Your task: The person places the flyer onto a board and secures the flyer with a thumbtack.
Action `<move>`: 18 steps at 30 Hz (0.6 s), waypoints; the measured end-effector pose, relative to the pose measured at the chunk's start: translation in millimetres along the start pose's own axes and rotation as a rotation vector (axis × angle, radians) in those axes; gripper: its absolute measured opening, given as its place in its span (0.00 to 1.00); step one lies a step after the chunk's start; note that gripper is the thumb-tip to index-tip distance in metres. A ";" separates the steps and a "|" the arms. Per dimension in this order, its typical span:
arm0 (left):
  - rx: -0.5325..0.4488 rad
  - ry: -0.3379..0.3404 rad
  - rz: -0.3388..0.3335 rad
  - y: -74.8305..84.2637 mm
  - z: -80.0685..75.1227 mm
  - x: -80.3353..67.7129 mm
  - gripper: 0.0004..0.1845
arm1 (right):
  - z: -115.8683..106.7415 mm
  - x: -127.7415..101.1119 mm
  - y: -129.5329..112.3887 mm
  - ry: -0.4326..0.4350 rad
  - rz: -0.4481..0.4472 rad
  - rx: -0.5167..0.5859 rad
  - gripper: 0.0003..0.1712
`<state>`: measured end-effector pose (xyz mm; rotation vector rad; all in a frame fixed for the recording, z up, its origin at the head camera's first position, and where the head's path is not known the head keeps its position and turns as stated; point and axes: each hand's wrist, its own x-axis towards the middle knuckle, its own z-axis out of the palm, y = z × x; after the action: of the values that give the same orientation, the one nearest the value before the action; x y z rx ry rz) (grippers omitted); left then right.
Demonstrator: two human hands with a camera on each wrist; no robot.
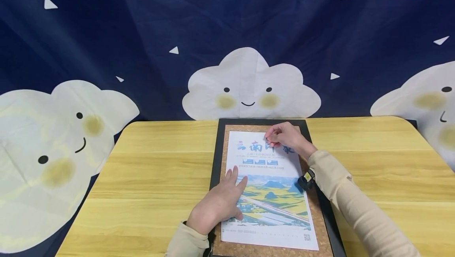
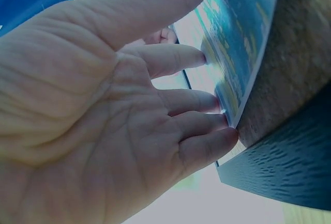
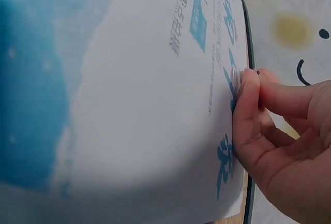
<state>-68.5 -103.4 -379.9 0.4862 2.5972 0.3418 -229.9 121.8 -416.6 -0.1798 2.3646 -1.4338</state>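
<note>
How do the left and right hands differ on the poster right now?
The left hand lies flat with straight fingers pressing the poster at its left edge; the right hand has curled fingers pinching something small and red near the top. The left hand sits by the landscape picture, the right hand over the title. Both touch the poster on the cork board.

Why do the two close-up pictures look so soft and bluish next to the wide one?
Head view: even light, sharp, table edges bowed by the lens. Left wrist view: the left hand fills the frame, bluish, with the poster blurred. Right wrist view: the poster's near part is a blur; the right hand is sharper.
</note>
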 end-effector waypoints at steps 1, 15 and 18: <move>0.001 0.000 -0.001 0.1 0.0 0.0 0.51 | 0.1 0.9 0.3 -0.001 0.007 0.008 0.07; 0.002 -0.001 -0.002 -0.5 1.0 0.9 0.51 | -0.8 8.2 -2.6 -0.030 0.054 -0.021 0.06; 0.001 -0.003 -0.001 -0.7 1.2 0.9 0.51 | 0.1 8.8 -2.8 -0.024 0.062 -0.027 0.06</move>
<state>-68.9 -103.5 -381.6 0.4847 2.5949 0.3396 -238.2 117.8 -416.4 -0.1285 2.3503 -1.3650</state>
